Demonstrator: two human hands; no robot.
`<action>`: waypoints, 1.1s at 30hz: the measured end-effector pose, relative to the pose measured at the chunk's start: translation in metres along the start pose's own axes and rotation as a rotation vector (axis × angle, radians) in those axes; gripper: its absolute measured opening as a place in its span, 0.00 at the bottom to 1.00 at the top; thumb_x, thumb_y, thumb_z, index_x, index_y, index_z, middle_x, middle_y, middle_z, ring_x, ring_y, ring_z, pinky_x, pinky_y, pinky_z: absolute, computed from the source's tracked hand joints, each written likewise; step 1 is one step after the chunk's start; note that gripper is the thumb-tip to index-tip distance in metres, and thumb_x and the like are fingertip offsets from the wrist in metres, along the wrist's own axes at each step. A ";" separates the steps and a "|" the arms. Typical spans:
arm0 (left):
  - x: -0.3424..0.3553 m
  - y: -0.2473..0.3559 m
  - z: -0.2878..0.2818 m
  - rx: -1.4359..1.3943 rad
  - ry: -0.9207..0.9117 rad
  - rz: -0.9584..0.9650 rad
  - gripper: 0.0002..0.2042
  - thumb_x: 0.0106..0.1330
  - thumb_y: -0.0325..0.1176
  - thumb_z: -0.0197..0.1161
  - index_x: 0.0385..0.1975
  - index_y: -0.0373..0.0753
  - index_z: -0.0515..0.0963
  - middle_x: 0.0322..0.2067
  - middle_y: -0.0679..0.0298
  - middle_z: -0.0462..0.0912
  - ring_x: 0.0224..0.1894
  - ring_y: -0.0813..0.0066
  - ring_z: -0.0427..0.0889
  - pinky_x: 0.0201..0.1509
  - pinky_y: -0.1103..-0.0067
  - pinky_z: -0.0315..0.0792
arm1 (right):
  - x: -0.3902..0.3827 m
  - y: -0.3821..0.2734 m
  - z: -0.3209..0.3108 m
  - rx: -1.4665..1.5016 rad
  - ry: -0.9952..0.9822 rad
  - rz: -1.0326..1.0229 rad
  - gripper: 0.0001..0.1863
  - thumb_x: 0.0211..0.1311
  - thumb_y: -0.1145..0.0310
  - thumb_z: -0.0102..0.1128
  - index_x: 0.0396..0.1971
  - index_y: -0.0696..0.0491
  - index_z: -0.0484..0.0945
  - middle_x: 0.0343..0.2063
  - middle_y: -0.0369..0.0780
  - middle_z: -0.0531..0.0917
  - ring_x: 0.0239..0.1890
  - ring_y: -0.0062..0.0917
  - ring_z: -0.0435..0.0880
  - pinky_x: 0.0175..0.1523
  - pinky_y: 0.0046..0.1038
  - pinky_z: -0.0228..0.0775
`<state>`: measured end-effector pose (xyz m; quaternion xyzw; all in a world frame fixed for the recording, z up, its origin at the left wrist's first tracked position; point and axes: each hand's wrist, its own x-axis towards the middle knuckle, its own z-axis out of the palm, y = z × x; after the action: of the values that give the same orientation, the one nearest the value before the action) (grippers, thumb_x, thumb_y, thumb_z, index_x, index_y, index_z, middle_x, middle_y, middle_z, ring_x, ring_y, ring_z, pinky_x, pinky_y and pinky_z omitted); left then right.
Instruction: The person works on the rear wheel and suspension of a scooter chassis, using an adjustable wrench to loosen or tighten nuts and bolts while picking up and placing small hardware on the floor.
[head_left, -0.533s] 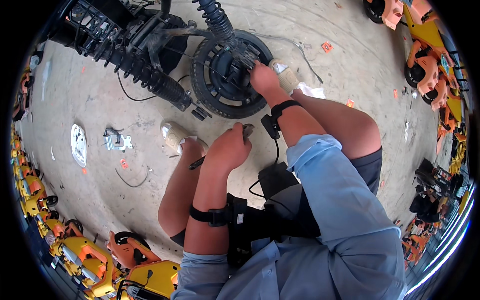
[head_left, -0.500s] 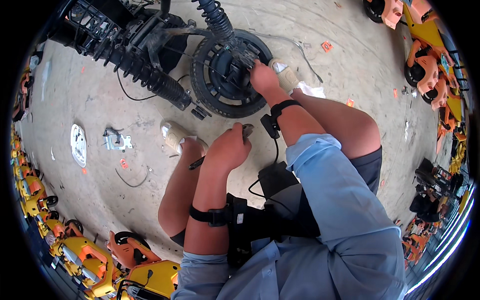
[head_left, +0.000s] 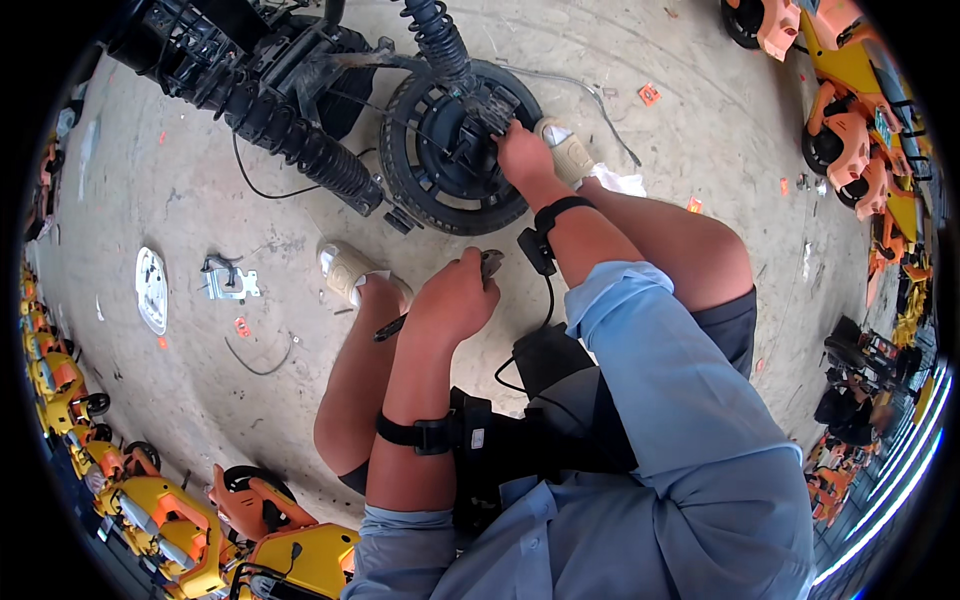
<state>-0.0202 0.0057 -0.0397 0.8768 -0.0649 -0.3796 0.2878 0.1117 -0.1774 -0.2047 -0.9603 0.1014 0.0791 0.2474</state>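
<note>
concrete floor: 1 black wheel w/ right hand gripping its hub, left hand closed round 1 tool.

No boxes, signs or screens show here. The only label-like thing is a tiny pale sticker on the black pack strapped to the person's left arm, too small to make out.
</note>
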 end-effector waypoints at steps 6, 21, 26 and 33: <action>0.000 -0.002 -0.005 0.004 -0.013 -0.011 0.18 0.64 0.37 0.56 0.48 0.31 0.68 0.39 0.40 0.80 0.43 0.41 0.79 0.46 0.60 0.73 | -0.002 -0.006 0.005 -0.071 0.011 0.067 0.14 0.67 0.58 0.52 0.39 0.55 0.71 0.33 0.49 0.84 0.38 0.45 0.84 0.43 0.44 0.76; 0.001 -0.006 -0.008 0.004 0.009 0.005 0.18 0.63 0.36 0.56 0.48 0.31 0.68 0.37 0.40 0.81 0.41 0.41 0.80 0.44 0.60 0.73 | 0.002 -0.015 0.009 -0.038 0.096 0.251 0.13 0.61 0.61 0.54 0.32 0.57 0.77 0.30 0.51 0.85 0.36 0.46 0.86 0.42 0.42 0.79; 0.000 -0.007 -0.009 0.008 0.021 -0.001 0.17 0.63 0.36 0.56 0.46 0.31 0.68 0.37 0.41 0.81 0.41 0.41 0.79 0.43 0.59 0.73 | 0.002 -0.019 -0.001 -0.019 0.069 0.271 0.17 0.59 0.55 0.58 0.33 0.55 0.81 0.31 0.50 0.86 0.37 0.45 0.86 0.43 0.42 0.79; 0.000 -0.006 -0.003 0.006 0.046 0.025 0.17 0.63 0.35 0.56 0.46 0.31 0.69 0.37 0.41 0.81 0.40 0.41 0.80 0.43 0.59 0.73 | 0.009 -0.003 0.005 -0.041 0.064 0.252 0.22 0.61 0.48 0.55 0.32 0.52 0.86 0.31 0.48 0.86 0.38 0.45 0.85 0.44 0.42 0.78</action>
<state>-0.0186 0.0122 -0.0419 0.8853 -0.0703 -0.3554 0.2915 0.1209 -0.1738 -0.2091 -0.9469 0.2274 0.0807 0.2126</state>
